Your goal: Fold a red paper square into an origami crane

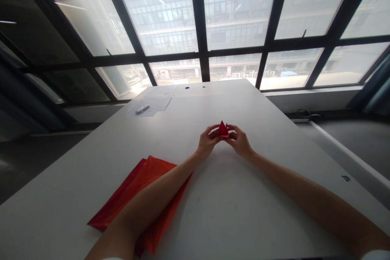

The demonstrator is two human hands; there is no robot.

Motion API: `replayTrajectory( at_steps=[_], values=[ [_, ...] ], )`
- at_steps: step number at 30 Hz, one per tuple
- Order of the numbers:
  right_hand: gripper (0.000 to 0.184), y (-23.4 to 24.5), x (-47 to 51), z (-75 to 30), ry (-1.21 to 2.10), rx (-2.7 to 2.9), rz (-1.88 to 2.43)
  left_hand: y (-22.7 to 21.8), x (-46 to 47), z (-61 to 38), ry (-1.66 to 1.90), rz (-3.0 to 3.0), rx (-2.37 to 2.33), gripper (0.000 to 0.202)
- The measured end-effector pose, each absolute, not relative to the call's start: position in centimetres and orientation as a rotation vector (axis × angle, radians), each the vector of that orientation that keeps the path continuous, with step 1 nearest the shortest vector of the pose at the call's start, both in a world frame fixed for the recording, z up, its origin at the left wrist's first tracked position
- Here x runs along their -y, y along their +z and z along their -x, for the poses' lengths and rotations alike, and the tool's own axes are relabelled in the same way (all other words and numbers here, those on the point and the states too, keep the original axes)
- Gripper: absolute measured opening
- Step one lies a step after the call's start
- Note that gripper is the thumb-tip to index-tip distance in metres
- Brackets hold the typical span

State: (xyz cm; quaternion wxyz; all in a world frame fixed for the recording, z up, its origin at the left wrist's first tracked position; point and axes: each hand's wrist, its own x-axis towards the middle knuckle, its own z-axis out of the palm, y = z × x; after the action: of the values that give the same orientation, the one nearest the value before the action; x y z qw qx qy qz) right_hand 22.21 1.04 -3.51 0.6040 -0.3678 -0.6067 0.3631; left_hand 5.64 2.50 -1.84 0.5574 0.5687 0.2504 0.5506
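Note:
A small folded red paper piece [222, 130], with a pointed peak standing up, is held above the middle of the white table [243, 203]. My left hand [209, 138] pinches its left side between thumb and fingers. On the right side, my right hand [239, 140] grips it the same way. Both hands are closed, and the fingers hide part of the folds. Under my left forearm lie flat orange and red sheets [152, 174], partly covered by the arm.
White papers [163, 103] lie at the table's far left with a pale marker-like object [142, 109] on them. A small dark mark [346, 178] sits near the right edge. Dark-framed windows [204, 65] rise beyond the far end.

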Motion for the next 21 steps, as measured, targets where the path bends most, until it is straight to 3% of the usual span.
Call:
replayTrajectory(
  at_steps=[6, 14, 21],
  values=[
    [0.056, -3.7, -1.3, -22.3, 0.821, 1.434, 0.869, -2.3, -2.9, -5.8, 1.324, -1.425, -0.658, 0.052],
    [0.051, -3.6, -2.6, -23.6, 0.595, 1.373, 1.049, -3.2, -3.3, -5.8, 1.369, -1.469, -0.808, 0.076],
    [0.063, -3.4, -9.1, -26.0, 0.496, 1.284, 1.152, -3.2, -3.6, -5.8, 1.373, -1.418, -0.955, 0.065]
  ],
)
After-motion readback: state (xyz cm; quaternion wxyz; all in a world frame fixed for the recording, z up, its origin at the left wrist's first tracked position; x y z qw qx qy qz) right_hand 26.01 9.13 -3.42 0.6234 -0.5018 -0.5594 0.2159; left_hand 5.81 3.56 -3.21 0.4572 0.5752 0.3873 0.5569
